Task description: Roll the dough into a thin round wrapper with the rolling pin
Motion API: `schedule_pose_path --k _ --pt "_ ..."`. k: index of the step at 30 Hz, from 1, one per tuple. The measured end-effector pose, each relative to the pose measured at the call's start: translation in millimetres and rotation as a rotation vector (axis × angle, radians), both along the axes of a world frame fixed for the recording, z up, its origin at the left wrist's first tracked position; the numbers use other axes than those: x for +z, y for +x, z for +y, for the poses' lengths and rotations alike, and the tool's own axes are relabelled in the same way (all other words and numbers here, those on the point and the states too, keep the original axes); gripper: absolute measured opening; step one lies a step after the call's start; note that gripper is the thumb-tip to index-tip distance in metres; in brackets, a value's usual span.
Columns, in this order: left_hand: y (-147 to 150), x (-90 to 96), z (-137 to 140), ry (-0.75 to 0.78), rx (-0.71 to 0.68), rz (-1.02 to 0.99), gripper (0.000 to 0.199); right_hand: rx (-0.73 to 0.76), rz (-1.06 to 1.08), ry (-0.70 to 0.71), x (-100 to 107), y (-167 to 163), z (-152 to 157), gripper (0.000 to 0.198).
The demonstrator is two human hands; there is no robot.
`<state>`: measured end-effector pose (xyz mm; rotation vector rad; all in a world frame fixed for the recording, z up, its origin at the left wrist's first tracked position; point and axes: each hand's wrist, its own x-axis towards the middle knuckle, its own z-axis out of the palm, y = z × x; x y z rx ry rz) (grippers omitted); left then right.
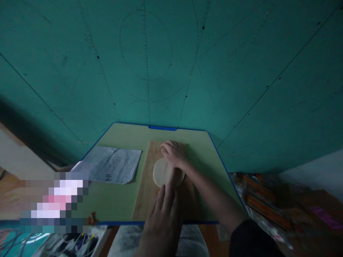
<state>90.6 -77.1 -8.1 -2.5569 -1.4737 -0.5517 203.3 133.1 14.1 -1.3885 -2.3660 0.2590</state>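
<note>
On the pale-green, blue-edged table [128, 134] here, a rectangular light-brown wooden board [146, 192] bears a flat, round, cream dough sheet [161, 172] lying between the right hand [174, 155], fingers bent, and the nearer left hand [164, 207], fingers extended together, both over the ends of a slim, pale rolling pin [170, 176], grip unclear.

The right forearm [213, 194] extends forward and inward; the right hand [174, 153] has bent fingers. The left hand [163, 210] is nearer, its fingers pointing forward. The 2 palms face down.
</note>
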Motion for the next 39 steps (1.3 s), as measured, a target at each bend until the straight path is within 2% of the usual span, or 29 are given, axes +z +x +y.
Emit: schedule_pose_path --k 3,6,9,12,15,18,22,25,27,29,31,33,36,39 --pt "12.7 -0.5 -3.0 -0.01 -0.043 0.067 0.065 0.005 0.036 -0.045 -8.5 40.1 -13.4 0.027" --pt "-8.8 -1.4 -2.2 0.001 -0.004 0.081 0.073 0.003 0.039 -0.05 -9.1 51.9 -21.6 0.03" --pt "-44.0 2.3 10.6 -0.014 0.064 0.091 0.08 -0.053 -0.017 -0.027 -1.7 30.7 -16.1 0.028" --pt "-67.3 15.1 39.5 -0.023 0.18 0.054 0.062 -0.178 -0.066 -0.04 9.1 -3.4 1.6 0.027" --pt "-73.0 29.5 72.1 -0.053 0.266 0.003 0.041 -0.232 -0.085 -0.039 17.7 -27.8 17.7 0.029" --pt "-69.7 33.9 84.7 -0.113 0.279 0.021 0.037 -0.202 -0.107 -0.043 20.3 -28.9 16.3 0.029" --pt "-60.6 23.0 60.0 -0.088 0.136 0.033 0.044 -0.084 -0.138 -0.044 13.2 9.3 -26.9 0.027" --pt "-55.9 10.8 39.9 -0.016 0.055 0.02 0.051 0.048 -0.116 0.064 3.6 49.7 -78.4 0.037" --pt "-55.5 4.2 41.1 0.059 0.047 0.012 0.056 0.044 -0.083 0.092 -2.2 68.9 -105.6 0.047" --pt "-56.6 0.9 56.8 0.107 0.069 0.006 0.06 0.039 -0.086 0.106 -5.8 76.1 -115.7 0.052" --pt "-58.1 2.4 84.5 0.096 0.097 0.002 0.06 0.011 -0.113 0.125 -6.6 72.0 -104.1 0.051" --pt "-59.1 8.7 119.5 0.057 0.124 0.012 0.057 -0.063 -0.13 0.129 -4.3 61.6 -74.4 0.048" --pt "-59.8 22.4 170.7 -0.012 0.19 0.05 0.052 -0.173 -0.125 0.012 3.1 46.7 -21.2 0.043" --pt "-61.2 29.7 194.7 -0.074 0.24 0.065 0.05 -0.188 -0.131 -0.069 6.6 41.6 2.7 0.043"
